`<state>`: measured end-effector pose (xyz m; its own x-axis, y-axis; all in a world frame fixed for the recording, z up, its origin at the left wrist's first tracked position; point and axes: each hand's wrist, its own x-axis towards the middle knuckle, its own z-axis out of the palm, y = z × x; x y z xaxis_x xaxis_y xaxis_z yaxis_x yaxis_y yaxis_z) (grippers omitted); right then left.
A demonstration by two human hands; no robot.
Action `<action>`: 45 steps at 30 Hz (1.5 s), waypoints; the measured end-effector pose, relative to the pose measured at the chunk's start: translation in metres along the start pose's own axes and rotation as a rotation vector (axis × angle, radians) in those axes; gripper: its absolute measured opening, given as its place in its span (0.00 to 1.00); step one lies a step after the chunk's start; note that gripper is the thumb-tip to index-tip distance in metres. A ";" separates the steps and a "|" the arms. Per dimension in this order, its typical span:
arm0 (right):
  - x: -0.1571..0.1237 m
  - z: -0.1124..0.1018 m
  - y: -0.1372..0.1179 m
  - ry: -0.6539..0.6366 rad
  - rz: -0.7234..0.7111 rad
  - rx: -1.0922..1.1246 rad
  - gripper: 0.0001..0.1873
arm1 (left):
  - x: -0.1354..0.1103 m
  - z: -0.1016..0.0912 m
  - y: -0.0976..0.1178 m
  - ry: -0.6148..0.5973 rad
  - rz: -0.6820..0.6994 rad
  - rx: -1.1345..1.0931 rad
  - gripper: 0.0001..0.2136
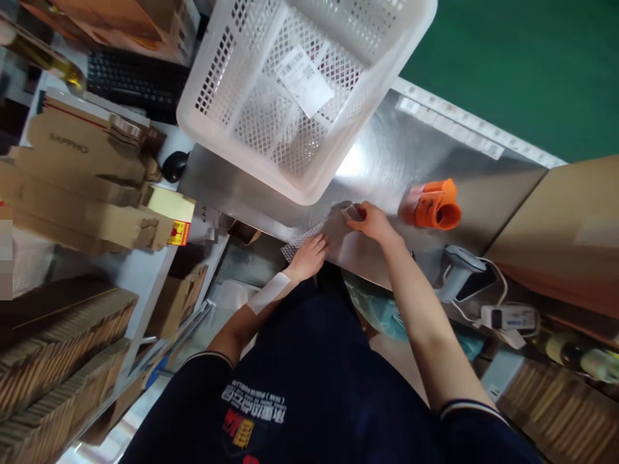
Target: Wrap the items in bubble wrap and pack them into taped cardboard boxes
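Observation:
My left hand point(308, 259) lies with its fingers stretched over a sheet of bubble wrap point(292, 250) at the near edge of the metal table; its thumb is hidden. Just right of it, my right hand point(374, 223) is closed, its thumb and fingers pinching a small greyish, box-like item point(350, 212) at the wrap's far end. Blur keeps me from telling what that item is. A white label point(269, 294) sits on my left forearm. Beyond both hands stands a white plastic basket point(309, 192), holding a printed paper slip point(304, 80).
An orange tape dispenser point(432, 204) stands right of my right hand. Farther right are a barcode scanner point(457, 270) and a large carton point(561, 225). Flattened cardboard point(72, 180), a keyboard point(138, 84) and a mouse point(175, 166) lie to the left.

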<state>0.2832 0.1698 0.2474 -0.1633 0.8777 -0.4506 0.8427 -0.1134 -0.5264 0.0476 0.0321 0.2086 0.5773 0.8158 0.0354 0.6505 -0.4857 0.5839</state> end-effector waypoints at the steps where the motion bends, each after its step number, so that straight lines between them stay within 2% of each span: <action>1: 0.001 0.000 0.000 0.002 -0.010 -0.008 0.18 | 0.001 0.001 0.000 0.004 0.000 -0.012 0.20; 6: -0.009 0.015 -0.013 0.061 -0.012 -0.141 0.24 | 0.007 0.006 -0.002 0.018 -0.014 -0.030 0.18; 11: -0.027 0.024 -0.020 0.111 -0.153 -0.150 0.09 | 0.012 0.002 -0.003 0.006 0.004 -0.019 0.17; 14: -0.030 0.028 -0.020 0.099 -0.146 -0.093 0.05 | 0.010 -0.004 -0.004 0.014 0.029 -0.018 0.17; 20: -0.032 0.048 -0.031 0.179 -0.049 -0.081 0.15 | -0.018 -0.021 -0.014 0.077 -0.133 -0.009 0.16; 23: -0.038 0.059 -0.043 0.208 -0.015 -0.114 0.13 | -0.031 -0.025 -0.016 0.072 -0.125 -0.027 0.18; 26: -0.048 0.069 -0.056 0.198 -0.025 -0.144 0.10 | -0.034 -0.026 -0.017 0.044 -0.137 -0.061 0.19; 31: -0.063 0.084 -0.066 0.220 -0.128 0.022 0.10 | -0.032 -0.025 -0.018 0.025 -0.147 -0.085 0.21; 33: -0.062 0.087 -0.066 0.221 -0.114 0.060 0.10 | -0.032 -0.025 -0.019 0.023 -0.137 -0.108 0.21; 36: -0.056 0.091 -0.066 0.212 -0.043 0.083 0.16 | -0.038 -0.023 -0.016 0.078 -0.159 -0.145 0.19; 38: -0.052 0.095 -0.068 0.190 0.002 0.058 0.21 | -0.046 -0.021 -0.013 0.246 -0.330 -0.190 0.17; 40: -0.052 0.098 -0.072 0.152 0.035 0.006 0.24 | -0.052 -0.020 -0.011 0.494 -0.645 -0.315 0.18; 41: -0.053 0.100 -0.075 0.131 0.044 -0.022 0.25 | -0.055 -0.019 -0.011 0.586 -0.818 -0.445 0.20; 43: -0.057 0.104 -0.081 0.101 0.044 -0.068 0.24 | -0.057 -0.019 -0.012 0.629 -1.087 -0.795 0.22; 45: -0.061 0.107 -0.087 0.114 0.029 -0.089 0.25 | -0.055 -0.019 -0.014 0.547 -1.194 -1.082 0.20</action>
<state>0.1647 0.0759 0.2440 -0.0831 0.9223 -0.3775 0.8893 -0.1023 -0.4458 -0.0032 -0.0002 0.2142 -0.3226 0.6586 -0.6798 -0.1774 0.6634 0.7269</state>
